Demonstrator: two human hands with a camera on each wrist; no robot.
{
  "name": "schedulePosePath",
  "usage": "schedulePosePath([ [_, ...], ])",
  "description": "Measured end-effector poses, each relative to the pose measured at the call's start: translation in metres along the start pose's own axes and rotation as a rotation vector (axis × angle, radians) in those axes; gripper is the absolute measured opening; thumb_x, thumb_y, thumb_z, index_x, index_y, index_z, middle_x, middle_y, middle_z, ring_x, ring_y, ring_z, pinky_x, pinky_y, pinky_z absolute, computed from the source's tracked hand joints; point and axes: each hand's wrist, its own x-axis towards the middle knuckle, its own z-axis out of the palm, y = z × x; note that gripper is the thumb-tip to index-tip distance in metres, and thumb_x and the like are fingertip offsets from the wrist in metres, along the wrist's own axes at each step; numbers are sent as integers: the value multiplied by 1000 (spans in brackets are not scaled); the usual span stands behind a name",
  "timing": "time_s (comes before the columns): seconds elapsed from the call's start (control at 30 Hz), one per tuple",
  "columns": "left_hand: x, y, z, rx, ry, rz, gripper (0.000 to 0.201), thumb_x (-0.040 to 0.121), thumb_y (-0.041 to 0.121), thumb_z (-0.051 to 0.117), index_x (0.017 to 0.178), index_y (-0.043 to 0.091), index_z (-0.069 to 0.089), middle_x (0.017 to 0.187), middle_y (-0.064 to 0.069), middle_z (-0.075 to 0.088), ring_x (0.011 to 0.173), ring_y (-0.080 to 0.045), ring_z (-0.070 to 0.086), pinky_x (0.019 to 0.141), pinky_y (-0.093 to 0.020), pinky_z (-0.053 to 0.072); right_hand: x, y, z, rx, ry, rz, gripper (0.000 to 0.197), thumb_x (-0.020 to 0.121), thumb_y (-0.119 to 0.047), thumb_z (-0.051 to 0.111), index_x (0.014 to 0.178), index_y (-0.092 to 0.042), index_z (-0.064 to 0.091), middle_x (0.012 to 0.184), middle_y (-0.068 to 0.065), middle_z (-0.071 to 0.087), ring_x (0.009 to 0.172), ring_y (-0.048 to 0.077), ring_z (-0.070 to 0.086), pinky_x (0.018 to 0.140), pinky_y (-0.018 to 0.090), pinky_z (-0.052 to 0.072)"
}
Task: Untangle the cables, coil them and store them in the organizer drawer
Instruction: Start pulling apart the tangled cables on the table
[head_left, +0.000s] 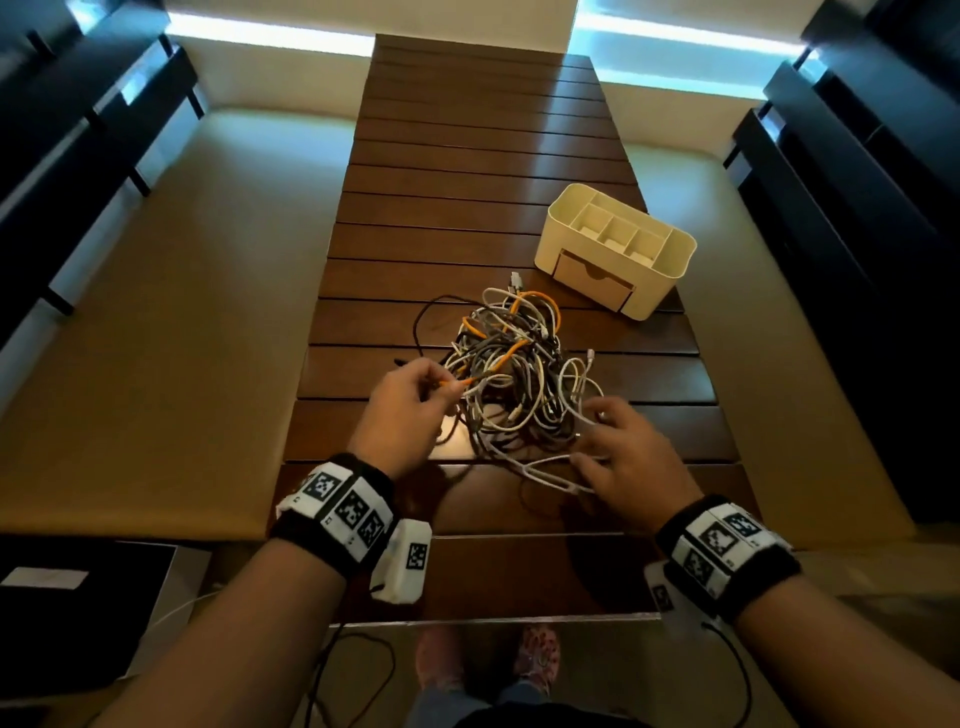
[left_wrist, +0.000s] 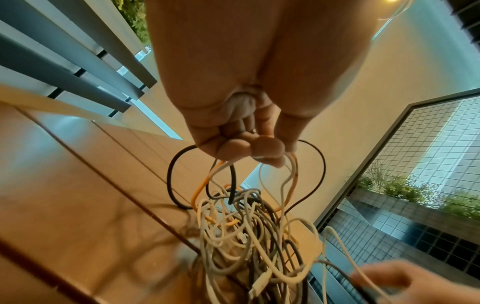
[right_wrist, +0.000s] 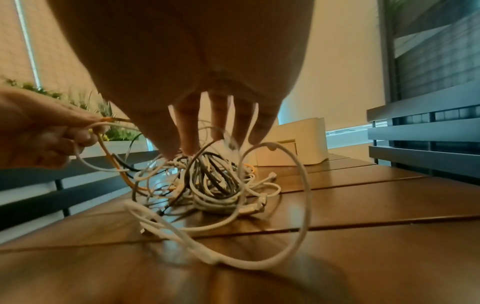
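A tangle of white, grey, black and orange cables (head_left: 511, 371) lies mid-table on the wooden slats (head_left: 467, 171). At its left edge my left hand (head_left: 439, 387) pinches an orange cable (head_left: 457, 384); in the left wrist view its curled fingers (left_wrist: 267, 147) also hold white strands above the tangle (left_wrist: 241, 232). My right hand (head_left: 597, 434) hovers at the tangle's near right, its straight, spread fingers (right_wrist: 187, 133) touching the top strands (right_wrist: 207, 181). A white cable loop (right_wrist: 303, 185) trails toward me. The cream organizer (head_left: 670, 260) stands at the far right, its drawer (head_left: 592, 278) closed.
Bare slats stretch beyond the tangle and to its left. The table's near edge (head_left: 493, 618) is close to my body. Pale floor flanks the table, with dark benches (head_left: 78, 156) on both sides. A white cable end (head_left: 550, 480) lies near my right thumb.
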Motion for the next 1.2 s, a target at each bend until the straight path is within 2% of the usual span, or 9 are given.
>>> schedulePosePath([
  [0.17,-8,12,3,33,13,55,8,96,29,62,89,25,64,86,0,67,79,-19,63,68,-36,54,10,-38,-21,148,406,-93,26,83,-33,69,105,-19,70,137,2,43,124,20,44,101,37,41],
  [0.3,-18,28,8,7,-47,144,7,94,28,65,88,26,66,79,2,67,74,-14,64,67,-31,54,28,-67,-22,221,77,-193,52,93,-34,62,142,-26,48,140,-7,42,120,4,44,96,19,41],
  [0.47,-24,21,8,64,-135,112,7,95,28,64,95,31,71,81,10,70,69,-3,62,66,-29,51,43,-57,-5,212,-2,-248,17,94,-22,64,108,-14,68,108,-2,57,91,14,57,77,31,49],
  [0.7,-15,11,-10,67,32,92,6,93,30,66,97,30,70,84,11,66,74,0,60,66,-24,48,45,-28,-18,-126,-424,-61,14,93,-25,62,99,-27,74,114,-9,61,104,14,59,91,35,52],
  [0.77,-8,12,-12,73,45,99,3,93,30,66,94,32,69,84,10,66,73,-3,61,66,-28,51,51,-30,-27,-82,-380,30,16,91,-26,59,95,-30,74,103,-11,66,93,13,62,84,41,57],
  [0.87,5,10,-10,45,34,72,2,93,32,66,94,34,67,86,8,67,72,-14,65,72,-43,58,63,-38,-34,38,-30,-37,17,88,-23,56,89,-23,73,91,-10,65,81,13,60,76,42,56],
  [1.0,16,11,-2,43,17,55,3,93,33,65,96,34,66,89,7,66,74,-14,65,74,-46,58,84,-45,-24,234,240,54,23,92,-34,62,111,-21,65,111,-7,54,99,13,57,86,40,53],
  [1.1,24,12,1,33,38,69,4,93,31,65,92,34,66,86,8,66,76,-8,63,71,-39,59,95,-43,-7,273,-116,312,74,86,-54,66,149,-36,31,154,-1,26,138,22,38,110,44,41],
  [1.2,34,14,0,16,153,89,7,93,26,65,87,29,67,79,7,66,71,-7,61,65,-29,54,91,-34,13,158,-313,280,82,90,-35,68,154,-41,16,159,3,27,141,26,37,111,43,39],
])
